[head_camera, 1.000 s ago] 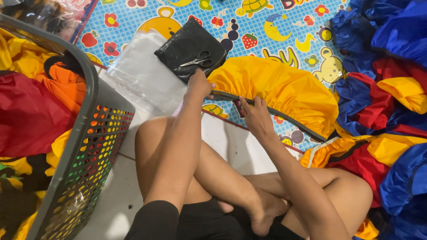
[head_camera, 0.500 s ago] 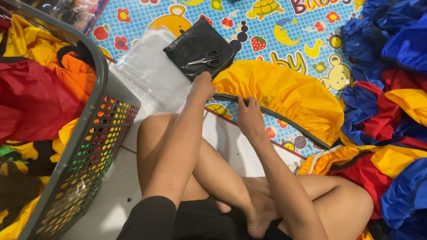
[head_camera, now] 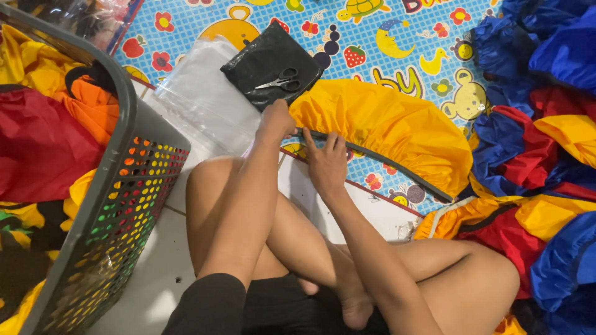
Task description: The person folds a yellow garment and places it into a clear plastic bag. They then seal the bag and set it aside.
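Centre of frame: one yellow fabric cover [head_camera: 385,127] with grey elastic edge | left hand [head_camera: 277,121] closed on its left end | right hand [head_camera: 327,162] fingers spread flat on the edge | one pair of scissors [head_camera: 280,80] on one black pouch [head_camera: 267,62], upper centre | one grey basket [head_camera: 118,186], left

Yellow cover [head_camera: 385,127]: thin, slick cloth with a slight sheen, gathered along a dark matt band [head_camera: 379,162]. Scissors [head_camera: 280,80]: shiny metal blades, black plastic handles. Black pouch [head_camera: 264,62] under them: crinkled, glossy plastic-looking. Clear bags [head_camera: 202,102]: smooth see-through plastic, faint glare. Grey basket [head_camera: 133,180]: hard matt plastic, perforated wall. Play mat [head_camera: 372,37]: smooth printed surface, gridded texture. Floor [head_camera: 155,260]: glossy white tile. Blue and red heap [head_camera: 546,124] at right: same slick cloth.
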